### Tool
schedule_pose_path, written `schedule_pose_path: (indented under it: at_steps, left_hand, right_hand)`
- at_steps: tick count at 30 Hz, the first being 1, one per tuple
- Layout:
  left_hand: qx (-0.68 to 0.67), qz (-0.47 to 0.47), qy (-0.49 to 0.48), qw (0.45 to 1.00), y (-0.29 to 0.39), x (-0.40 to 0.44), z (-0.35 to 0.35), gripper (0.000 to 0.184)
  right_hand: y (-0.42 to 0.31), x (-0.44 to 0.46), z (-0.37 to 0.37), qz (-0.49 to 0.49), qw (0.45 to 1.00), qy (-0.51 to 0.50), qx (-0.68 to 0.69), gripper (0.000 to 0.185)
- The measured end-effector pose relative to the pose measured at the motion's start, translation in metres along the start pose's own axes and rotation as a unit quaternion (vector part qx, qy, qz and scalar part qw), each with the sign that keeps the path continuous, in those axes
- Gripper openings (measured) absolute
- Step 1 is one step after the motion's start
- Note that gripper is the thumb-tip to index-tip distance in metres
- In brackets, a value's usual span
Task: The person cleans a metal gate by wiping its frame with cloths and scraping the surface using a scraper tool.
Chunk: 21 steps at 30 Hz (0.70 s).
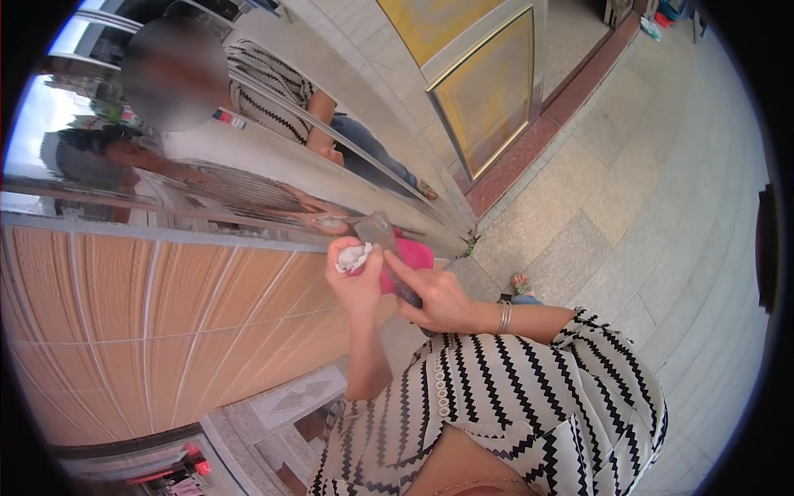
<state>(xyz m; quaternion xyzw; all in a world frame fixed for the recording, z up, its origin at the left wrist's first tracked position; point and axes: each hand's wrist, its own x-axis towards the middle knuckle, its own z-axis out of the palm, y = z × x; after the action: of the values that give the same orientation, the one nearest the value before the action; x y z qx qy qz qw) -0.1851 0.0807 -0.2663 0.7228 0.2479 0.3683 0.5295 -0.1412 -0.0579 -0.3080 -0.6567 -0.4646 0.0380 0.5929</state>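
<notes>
My left hand (356, 285) is closed round a crumpled white lump (353, 258), which shows between its thumb and fingers. My right hand (438, 299) grips a flat scraper (377, 232) by its dark handle, with the index finger stretched along it. The wide grey blade points up and left, close beside the white lump and my left thumb. Behind the blade and between my hands is a bright pink object (415, 255), partly covered by them. Whether my left hand also holds it is unclear.
A shiny reflective ledge (281, 217) runs along the left above an orange grooved wall (207, 306). Dark glass above it shows reflections. A gold-framed panel (488, 91) stands over a red stone sill (517, 169). Paved floor (612, 190) lies to the right.
</notes>
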Motion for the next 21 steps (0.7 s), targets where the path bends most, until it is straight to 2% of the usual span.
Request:
schedule_pose_path:
  at_steps: [21]
  left_hand:
    - [-0.005,-0.003,-0.005,1.0,-0.0039,0.0053,-0.0005,0.021]
  right_hand:
    - [0.0003,0.0046,0.0002,0.029,0.999,-0.013,0.006,0.072]
